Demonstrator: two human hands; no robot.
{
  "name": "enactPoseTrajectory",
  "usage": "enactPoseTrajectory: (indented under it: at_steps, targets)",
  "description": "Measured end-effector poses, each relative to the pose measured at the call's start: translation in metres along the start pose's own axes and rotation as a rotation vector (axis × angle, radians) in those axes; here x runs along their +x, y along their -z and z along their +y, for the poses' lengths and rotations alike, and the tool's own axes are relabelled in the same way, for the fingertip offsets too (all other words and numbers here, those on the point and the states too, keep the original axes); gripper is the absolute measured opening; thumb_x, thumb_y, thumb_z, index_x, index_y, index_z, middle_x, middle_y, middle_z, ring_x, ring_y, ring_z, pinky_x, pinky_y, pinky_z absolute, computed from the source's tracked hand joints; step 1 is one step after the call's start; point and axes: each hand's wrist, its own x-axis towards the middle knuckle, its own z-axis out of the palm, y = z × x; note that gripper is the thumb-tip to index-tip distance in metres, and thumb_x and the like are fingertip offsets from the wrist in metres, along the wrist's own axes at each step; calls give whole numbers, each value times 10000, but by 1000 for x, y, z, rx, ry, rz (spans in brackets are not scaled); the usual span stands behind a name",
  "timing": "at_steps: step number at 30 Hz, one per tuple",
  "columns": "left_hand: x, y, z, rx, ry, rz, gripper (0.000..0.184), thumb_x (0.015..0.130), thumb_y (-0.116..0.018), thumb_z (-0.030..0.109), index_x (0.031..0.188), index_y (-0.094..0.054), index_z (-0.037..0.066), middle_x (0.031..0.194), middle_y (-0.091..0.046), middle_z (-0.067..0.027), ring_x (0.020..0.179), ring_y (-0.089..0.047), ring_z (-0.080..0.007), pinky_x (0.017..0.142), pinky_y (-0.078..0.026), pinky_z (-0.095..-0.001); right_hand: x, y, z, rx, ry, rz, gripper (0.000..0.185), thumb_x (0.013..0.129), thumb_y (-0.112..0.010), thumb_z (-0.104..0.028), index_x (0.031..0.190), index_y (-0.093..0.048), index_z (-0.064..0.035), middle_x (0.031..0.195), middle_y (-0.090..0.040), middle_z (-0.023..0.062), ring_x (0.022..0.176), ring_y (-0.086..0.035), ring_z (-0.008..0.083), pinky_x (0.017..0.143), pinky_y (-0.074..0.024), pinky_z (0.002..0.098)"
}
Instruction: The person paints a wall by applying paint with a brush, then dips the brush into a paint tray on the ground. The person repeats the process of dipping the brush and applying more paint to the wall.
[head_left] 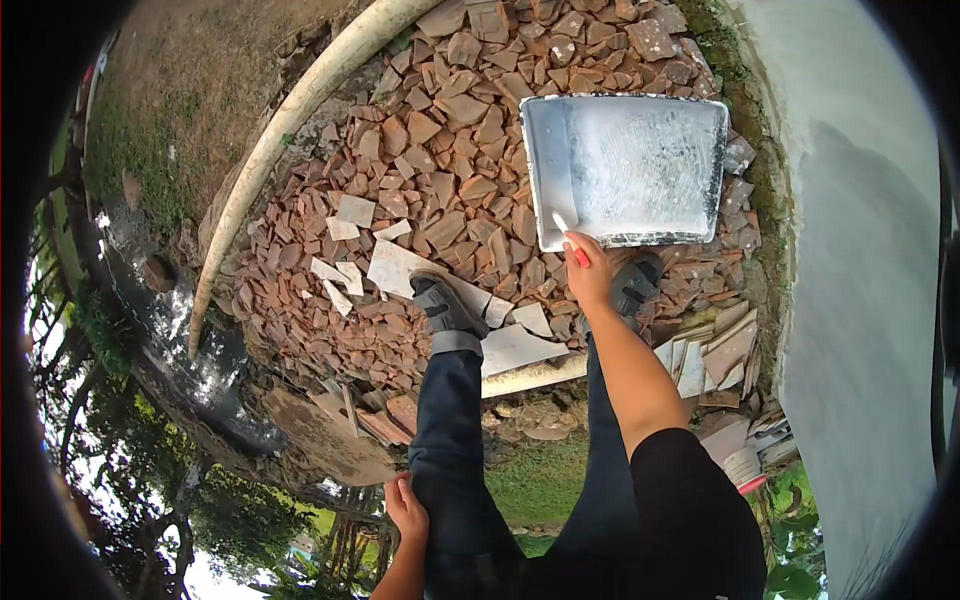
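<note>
A white paint tray (650, 165) with paint-marked edges lies on the broken brick pieces, in front of my right foot. My right hand (588, 272) is at its near left corner, closed round the red handle of a paint brush (580, 257). The brush's white-coated tip points into the tray's left end, where whitish paint lies. My left hand (407, 510) rests beside my left thigh, fingers partly bent and apart, with nothing seen in it.
Reddish brick rubble (440, 150) covers the ground, edged by a pale curved border (262, 160). White tile pieces (395, 265) lie near my left shoe. A grey-white wall (850, 300) stands right. Stacked tiles (715, 355) and a bucket (743, 468) are at lower right.
</note>
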Motion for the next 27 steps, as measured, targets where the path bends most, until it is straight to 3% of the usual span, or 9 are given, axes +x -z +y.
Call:
enactPoseTrajectory:
  at_steps: [3,9,12,17,22,23,24,25,27]
  targets:
    - [5,-5,-6,-11,-44,17,290,956,-393,176,952,-605,-22,916,-621,-148,899,-591,-275,830,-436,-344,6,17,-26,50,-105,45,167,817,-647,-123,976,-652,-74,975,-641,126,907,-616,306,774,-484,344]
    - [7,-10,6,-62,-76,39,275,949,-407,178,1005,-592,-18,933,-623,-148,897,-590,-269,831,-440,-342,35,34,-14,97,-39,105,164,812,-652,-141,965,-661,-83,966,-644,125,875,-624,304,754,-490,347]
    - [2,-14,11,-131,-7,23,265,944,-414,167,1033,-580,-19,938,-623,-145,901,-590,-259,834,-443,-339,48,37,2,-198,41,126,163,831,-610,-208,979,-620,-138,958,-623,85,845,-605,337,717,-492,409]
    - [0,-22,2,-43,-120,0,259,941,-417,159,1035,-577,-22,944,-622,-146,898,-593,-251,830,-444,-333,55,30,-4,-494,136,-19,173,855,-553,-258,990,-562,-151,954,-597,62,809,-593,356,676,-482,450]
    - [8,-11,12,-164,-121,51,273,951,-403,183,1028,-573,-17,889,-623,-129,853,-595,-236,793,-452,-325,42,39,-39,-98,-167,164,191,832,-626,-211,980,-651,-93,949,-652,152,856,-624,337,732,-487,388]
    - [14,-8,14,-185,-124,68,285,962,-392,199,1019,-566,-20,858,-624,-122,828,-597,-218,780,-457,-319,33,54,-58,-9,-197,194,183,834,-636,-202,959,-661,-72,876,-662,163,813,-642,278,729,-485,341]
    - [23,-5,18,-229,-169,74,285,962,-392,199,1019,-566,-20,858,-624,-122,828,-597,-218,780,-457,-319,22,74,-84,21,-238,189,185,846,-636,-191,968,-656,-54,817,-669,104,742,-633,191,681,-483,306]
    - [34,-1,20,-286,-205,103,280,956,-395,200,1002,-569,-15,854,-620,-129,814,-594,-237,762,-456,-330,9,94,-103,87,-265,196,181,866,-622,-202,966,-659,-55,785,-660,53,739,-627,166,640,-473,300]
    - [50,13,29,-385,-292,118,276,950,-398,201,985,-572,-11,849,-615,-137,800,-592,-257,745,-455,-341,-17,136,-142,570,-531,177,298,907,-580,-279,1127,-586,-78,959,-628,63,842,-640,196,640,-488,308]
